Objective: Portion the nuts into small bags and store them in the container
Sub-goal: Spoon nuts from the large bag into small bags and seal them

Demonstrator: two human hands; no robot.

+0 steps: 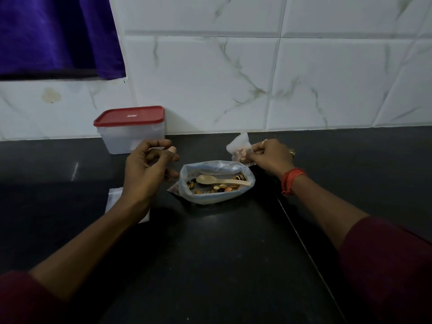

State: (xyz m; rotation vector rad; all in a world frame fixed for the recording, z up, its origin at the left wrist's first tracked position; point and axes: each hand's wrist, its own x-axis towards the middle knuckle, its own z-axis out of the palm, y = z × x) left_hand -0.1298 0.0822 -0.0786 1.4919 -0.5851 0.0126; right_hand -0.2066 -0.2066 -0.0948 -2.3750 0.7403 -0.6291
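A large clear bag (216, 195) lies open on the black counter, with mixed nuts (216, 188) and a pale wooden spoon (217, 180) inside. My right hand (271, 155) pinches a small clear bag (239, 149) holding a few nuts, lifted just right of and behind the large bag. My left hand (147, 169) hovers left of the large bag with fingers loosely curled, holding nothing. A clear container (131, 136) with a red lid (129, 116) stands closed by the wall, behind my left hand. Flat empty small bags (114, 198) lie partly under my left wrist.
The black counter (210, 253) runs to a white marble-pattern tiled wall (257, 78). A seam crosses the counter diagonally at the right (304, 249). A purple cloth (56, 36) hangs at the upper left. Another small packet (173, 188) peeks out at the large bag's left edge.
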